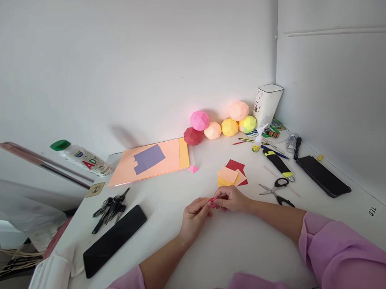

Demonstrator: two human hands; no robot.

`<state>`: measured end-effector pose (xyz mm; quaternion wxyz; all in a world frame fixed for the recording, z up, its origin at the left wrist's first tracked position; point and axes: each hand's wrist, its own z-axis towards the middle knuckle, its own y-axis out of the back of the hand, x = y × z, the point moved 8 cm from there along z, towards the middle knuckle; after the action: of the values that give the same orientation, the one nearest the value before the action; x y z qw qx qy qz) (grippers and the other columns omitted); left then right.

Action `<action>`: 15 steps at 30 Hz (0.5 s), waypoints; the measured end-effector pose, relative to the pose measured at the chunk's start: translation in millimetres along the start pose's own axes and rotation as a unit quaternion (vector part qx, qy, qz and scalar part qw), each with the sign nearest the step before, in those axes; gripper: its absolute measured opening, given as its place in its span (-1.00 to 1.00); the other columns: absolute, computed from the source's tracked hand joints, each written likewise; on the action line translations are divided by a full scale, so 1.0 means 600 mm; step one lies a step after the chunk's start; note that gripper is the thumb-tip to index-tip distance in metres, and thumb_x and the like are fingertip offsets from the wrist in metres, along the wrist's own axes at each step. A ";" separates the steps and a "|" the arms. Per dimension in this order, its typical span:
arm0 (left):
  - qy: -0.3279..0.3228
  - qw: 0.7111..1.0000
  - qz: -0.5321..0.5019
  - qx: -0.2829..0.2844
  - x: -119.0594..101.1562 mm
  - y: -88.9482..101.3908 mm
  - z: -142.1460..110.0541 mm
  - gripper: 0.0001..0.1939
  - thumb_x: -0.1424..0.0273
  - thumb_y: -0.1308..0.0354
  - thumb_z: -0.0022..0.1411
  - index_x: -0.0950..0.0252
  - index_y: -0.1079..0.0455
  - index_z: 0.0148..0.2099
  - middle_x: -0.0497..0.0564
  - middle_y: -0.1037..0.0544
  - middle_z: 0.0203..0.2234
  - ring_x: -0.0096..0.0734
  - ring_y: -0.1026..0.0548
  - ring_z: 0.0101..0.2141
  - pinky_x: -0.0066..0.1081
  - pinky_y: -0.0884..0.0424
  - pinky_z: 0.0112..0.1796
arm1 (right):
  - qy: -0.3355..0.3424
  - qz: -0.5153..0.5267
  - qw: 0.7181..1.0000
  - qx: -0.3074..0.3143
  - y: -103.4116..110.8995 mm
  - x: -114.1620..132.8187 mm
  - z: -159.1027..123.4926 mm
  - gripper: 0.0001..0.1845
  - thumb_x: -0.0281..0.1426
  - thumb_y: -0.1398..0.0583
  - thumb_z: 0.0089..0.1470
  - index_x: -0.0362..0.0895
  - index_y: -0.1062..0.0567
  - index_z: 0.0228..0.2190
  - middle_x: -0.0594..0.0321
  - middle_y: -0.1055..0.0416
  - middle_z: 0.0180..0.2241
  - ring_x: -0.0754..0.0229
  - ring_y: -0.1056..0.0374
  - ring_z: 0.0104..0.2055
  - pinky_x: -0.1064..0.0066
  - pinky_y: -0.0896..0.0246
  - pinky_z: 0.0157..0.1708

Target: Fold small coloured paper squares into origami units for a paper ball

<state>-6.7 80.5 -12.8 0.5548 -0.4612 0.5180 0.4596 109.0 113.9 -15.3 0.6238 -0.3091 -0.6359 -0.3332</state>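
the white tabletop (169,193) carries the work; read from the busy spot as dial centre, a peach sheet (174,156) lies towards ten o'clock and a cluster of faceted balls (213,130) sits at twelve. the left hand (194,215) and right hand (231,198) meet at that centre, scissors (274,189) lie partly open at three, and paper cutouts (228,174) overlap at one. smaller still is the pink piece (213,200), pinched between both hands' fingertips, each grip narrow on it. the step looks like folding or creasing it; the next move seems to call for light, even pressure.
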 end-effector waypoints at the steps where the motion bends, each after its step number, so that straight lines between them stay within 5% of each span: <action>1: 0.001 1.000 0.000 -0.001 0.000 0.000 0.000 -0.82 0.33 -0.15 0.18 0.20 -0.56 -0.24 0.04 -0.53 -0.37 -0.42 -0.43 -0.40 -0.45 -0.42 -0.44 | -0.001 0.000 1.000 0.001 0.000 -0.002 0.000 -0.69 -0.17 -0.23 0.00 -0.20 -0.43 -0.44 0.27 -0.41 -0.53 0.33 -0.28 -0.57 0.50 -0.20 -0.60; 15: 0.058 0.998 -0.033 0.005 0.008 -0.005 -0.002 -0.81 0.28 -0.16 0.15 0.29 -0.49 -0.31 0.02 -0.56 -0.47 -0.40 -0.47 -0.42 -0.46 -0.40 -0.45 | 0.015 -0.018 1.000 0.012 -0.002 -0.002 -0.002 -0.77 -0.25 -0.23 0.01 -0.19 -0.44 -0.47 0.29 -0.40 -0.56 0.33 -0.28 -0.56 0.51 -0.18 -0.58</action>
<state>-3.5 78.7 -17.7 0.5412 -0.5011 0.5361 0.4105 108.6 112.1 -16.8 0.6307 -0.2852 -0.6358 -0.3414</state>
